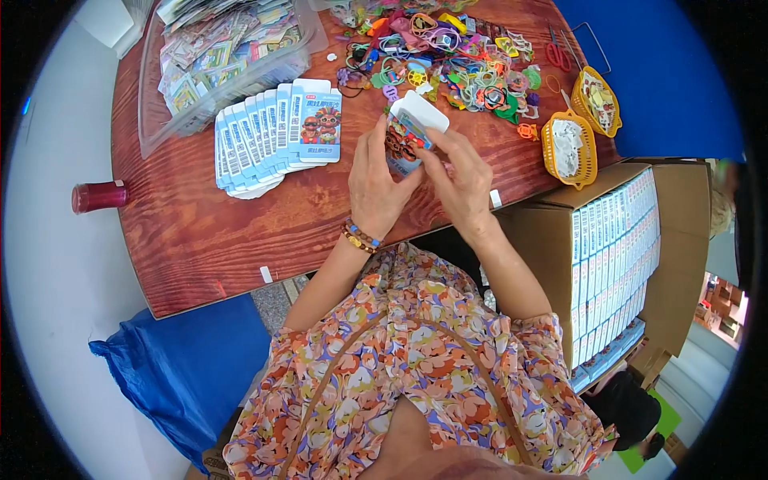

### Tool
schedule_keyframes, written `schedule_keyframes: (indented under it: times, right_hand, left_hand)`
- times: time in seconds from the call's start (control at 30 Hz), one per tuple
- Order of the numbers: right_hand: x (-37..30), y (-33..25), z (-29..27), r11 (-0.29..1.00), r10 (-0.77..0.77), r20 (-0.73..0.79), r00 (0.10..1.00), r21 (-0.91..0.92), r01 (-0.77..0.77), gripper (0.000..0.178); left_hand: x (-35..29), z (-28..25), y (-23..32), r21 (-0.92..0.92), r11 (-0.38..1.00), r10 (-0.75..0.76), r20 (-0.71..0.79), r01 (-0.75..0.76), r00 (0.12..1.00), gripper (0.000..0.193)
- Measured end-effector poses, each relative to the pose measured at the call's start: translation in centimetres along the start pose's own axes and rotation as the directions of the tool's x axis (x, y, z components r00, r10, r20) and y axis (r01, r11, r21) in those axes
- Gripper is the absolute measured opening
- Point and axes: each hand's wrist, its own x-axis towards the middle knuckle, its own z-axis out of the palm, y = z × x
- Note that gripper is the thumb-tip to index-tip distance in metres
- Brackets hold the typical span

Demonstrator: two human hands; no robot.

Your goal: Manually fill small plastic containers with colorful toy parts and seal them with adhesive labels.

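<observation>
Between my two hands, over the table's near side, is a small light-blue printed carton [404,156] with a white flap standing up at its top. My left hand [374,180] wraps round its left side, a beaded bracelet on the wrist. My right hand [460,176] closes on the carton's right edge with thumb and fingers near the flap. Whether anything is inside the carton cannot be seen. Left of my hands lies a fanned row of flat, unfilled-looking cartons [276,132] of the same print. Beyond my hands spreads a heap of small colourful plastic toys and bands [448,60].
A clear plastic bin [308,60] of printed cards stands at the far left. Two yellow baskets [588,164] hold small white packets, near red-handled scissors [558,54]. A red jar [100,197] sits at the left edge. An open cardboard box [552,232] packed with cartons stands at right.
</observation>
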Motion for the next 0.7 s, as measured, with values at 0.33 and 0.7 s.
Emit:
schedule_keyframes:
  times: [0.33, 0.7]
  right_hand:
    - [1.2, 2.7, -2.0, 0.737, 0.125, 0.398, 0.909, 0.576, -0.354, 0.023]
    - [2.7, 0.6, -2.0, 0.750, 0.086, 0.544, 0.835, 0.516, -0.414, 0.019]
  left_hand:
    - [-0.4, -4.3, -1.4, -0.488, 0.847, -0.103, 0.237, 0.210, 0.966, 0.049]
    - [-0.2, -6.6, -1.3, -0.580, 0.556, -0.260, 0.560, 0.596, 0.787, 0.037]
